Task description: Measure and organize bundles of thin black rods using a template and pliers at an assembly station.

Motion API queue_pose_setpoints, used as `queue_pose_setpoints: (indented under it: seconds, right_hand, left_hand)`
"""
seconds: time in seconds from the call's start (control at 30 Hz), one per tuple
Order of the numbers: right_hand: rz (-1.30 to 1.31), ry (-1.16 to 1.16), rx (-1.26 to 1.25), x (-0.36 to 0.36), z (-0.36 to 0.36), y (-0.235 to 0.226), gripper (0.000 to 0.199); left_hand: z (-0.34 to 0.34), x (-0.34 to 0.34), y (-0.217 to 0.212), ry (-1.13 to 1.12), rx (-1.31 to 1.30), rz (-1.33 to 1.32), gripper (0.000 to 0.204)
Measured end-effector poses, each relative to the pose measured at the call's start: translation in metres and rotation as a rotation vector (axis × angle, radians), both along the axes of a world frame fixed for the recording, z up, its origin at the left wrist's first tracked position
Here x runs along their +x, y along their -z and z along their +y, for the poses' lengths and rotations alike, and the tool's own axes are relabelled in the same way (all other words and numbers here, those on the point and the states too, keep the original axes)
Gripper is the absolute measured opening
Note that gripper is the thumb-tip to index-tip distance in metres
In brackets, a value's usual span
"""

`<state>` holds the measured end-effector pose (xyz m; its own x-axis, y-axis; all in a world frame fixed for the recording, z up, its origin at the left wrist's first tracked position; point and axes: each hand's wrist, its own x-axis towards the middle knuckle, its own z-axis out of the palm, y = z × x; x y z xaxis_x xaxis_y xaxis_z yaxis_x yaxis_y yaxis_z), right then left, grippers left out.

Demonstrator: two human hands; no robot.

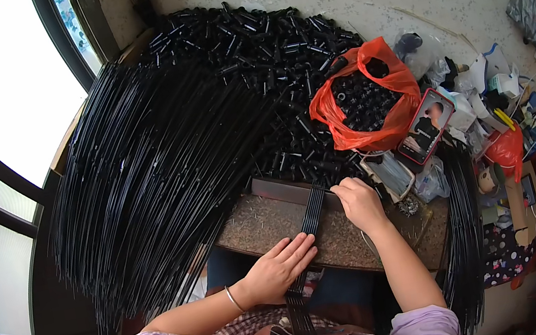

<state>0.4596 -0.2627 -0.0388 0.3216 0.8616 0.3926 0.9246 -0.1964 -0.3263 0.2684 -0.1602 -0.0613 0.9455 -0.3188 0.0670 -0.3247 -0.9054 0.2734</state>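
A flat row of thin black rods (pixel 313 210) runs from a dark straight bar (pixel 278 191) across the worktop's near edge toward my lap. My left hand (pixel 278 268) lies on these rods, fingers stretched out and side by side. Just right of the rods' far ends, my right hand (pixel 361 205) is closed in a pinch beside the bar. Whatever sits between its fingertips is hidden. Under both, the speckled brown worktop (pixel 249 224) shows small bits scattered on it.
A large sheaf of black rods (pixel 153 166) covers the left side. Behind lies a heap of short black tubular parts (pixel 245 39). A red plastic bag (pixel 325 114) holds small black pieces. A red-edged phone (pixel 426 127) leans beside it. More rods (pixel 460 227) hang at right.
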Motion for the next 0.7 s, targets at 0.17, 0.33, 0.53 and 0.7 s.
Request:
queue_pose_setpoints:
  seconds: [0.17,0.33,0.53,0.7]
  right_hand:
    - [-0.044,-0.005,-0.031,-0.002,0.009,-0.002,0.007]
    - [-0.386,-0.026,0.048,0.006,-0.01,-0.008,0.015]
    - [-0.155,-0.059,-0.021,-0.015,-0.018,-0.004,0.015]
    - [-0.031,0.051,-0.022,-0.012,-0.015,-0.009,0.014]
  left_hand:
    - [0.001,-0.004,0.0,-0.012,-0.072,-0.029,0.069]
    - [0.005,-0.012,-0.002,-0.041,-0.107,-0.043,0.07]
    - [0.013,-0.016,-0.003,-0.012,-0.096,-0.007,0.071]
    - [0.01,-0.013,-0.005,-0.023,-0.08,0.001,0.073]
